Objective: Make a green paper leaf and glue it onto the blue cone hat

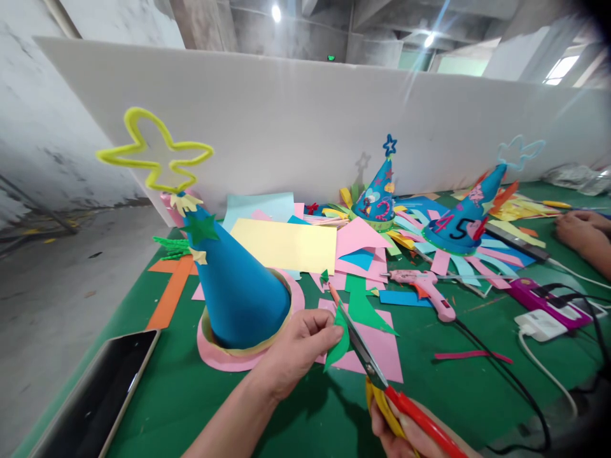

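My left hand point(296, 350) pinches a small piece of green paper point(340, 340) just right of a blue cone hat point(233, 280), which stands on a pink brim. My right hand point(405, 432), low at the frame's bottom, grips red and yellow handled scissors point(370, 366); their blades run up through the green paper. A yellow pipe-cleaner star point(153, 152) tops the blue hat. Under the scissors lie a pink sheet point(382, 346) and green offcuts point(365, 308).
A dark tablet point(100, 397) lies at the near left. A pink glue gun point(424, 286), a power strip point(548, 321) and cables sit right. Two more decorated blue hats point(379, 197) point(468, 216) stand behind among coloured paper. Another person's hand point(585, 232) rests far right.
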A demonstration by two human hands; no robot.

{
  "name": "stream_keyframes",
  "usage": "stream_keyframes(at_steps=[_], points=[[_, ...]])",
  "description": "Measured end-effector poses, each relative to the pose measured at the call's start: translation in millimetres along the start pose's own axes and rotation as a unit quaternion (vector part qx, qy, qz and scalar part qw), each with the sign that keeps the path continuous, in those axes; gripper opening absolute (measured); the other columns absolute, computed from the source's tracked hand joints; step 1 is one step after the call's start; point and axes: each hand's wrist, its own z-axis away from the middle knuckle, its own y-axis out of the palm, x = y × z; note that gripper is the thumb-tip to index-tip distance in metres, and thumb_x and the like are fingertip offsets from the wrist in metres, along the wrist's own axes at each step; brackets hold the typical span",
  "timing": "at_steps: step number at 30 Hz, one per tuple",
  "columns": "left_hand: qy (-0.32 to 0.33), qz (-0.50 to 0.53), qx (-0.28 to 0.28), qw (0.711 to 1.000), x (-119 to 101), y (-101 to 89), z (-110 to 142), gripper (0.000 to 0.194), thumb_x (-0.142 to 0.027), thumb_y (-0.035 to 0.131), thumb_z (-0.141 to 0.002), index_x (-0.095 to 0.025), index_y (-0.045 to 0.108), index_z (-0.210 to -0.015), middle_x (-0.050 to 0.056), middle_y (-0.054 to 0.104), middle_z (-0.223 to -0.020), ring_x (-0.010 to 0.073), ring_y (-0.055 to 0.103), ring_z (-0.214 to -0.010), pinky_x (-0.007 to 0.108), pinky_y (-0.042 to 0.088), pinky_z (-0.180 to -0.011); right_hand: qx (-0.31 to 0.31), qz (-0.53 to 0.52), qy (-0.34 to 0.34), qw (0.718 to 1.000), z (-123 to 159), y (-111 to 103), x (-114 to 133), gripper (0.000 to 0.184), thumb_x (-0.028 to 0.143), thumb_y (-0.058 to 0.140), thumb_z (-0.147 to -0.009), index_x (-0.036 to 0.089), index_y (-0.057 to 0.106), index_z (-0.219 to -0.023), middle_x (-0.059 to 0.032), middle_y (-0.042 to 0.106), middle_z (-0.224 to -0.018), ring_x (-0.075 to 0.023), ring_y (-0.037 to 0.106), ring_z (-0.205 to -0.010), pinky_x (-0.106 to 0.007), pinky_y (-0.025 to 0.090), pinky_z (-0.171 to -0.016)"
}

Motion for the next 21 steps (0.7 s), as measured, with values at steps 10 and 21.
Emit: stream_keyframes(at_steps=[10,21], points=[[0.001,-0.013,0.008,1.0,1.7,0.6,0.2,0.039,-0.039,0.059,-0.075,-0.018,0.034,-0.052,-0.006,0.029,-0.052,0.0088,0.022,-0.05,0.025,0.016,-0.048,0.038,-0.032,0.032,0.998,-4.5,0.7,0.0,0.052,0.063,0.057,-0.07,0.012,0.056,-0.083,0.0038,0.041,-0.061,-0.003,0.035,-0.05,-0.015,0.027,-0.045],[-0.009,-0.026,0.021,0.999,-2.5,-1.4,1.1,0.036,-0.033,0.059,-0.074,-0.018,0.035,-0.051,-0.005,0.031,-0.053,0.0085,0.024,-0.05,0.026,0.017,-0.048,0.043,0.01,0.028,0.999,1.9,-2.8,9.4,0.047,0.057,0.058,-0.073,0.011,0.057,-0.083,0.0023,0.044,-0.063,-0.0043,0.036,-0.051,-0.017,0.027,-0.046]])
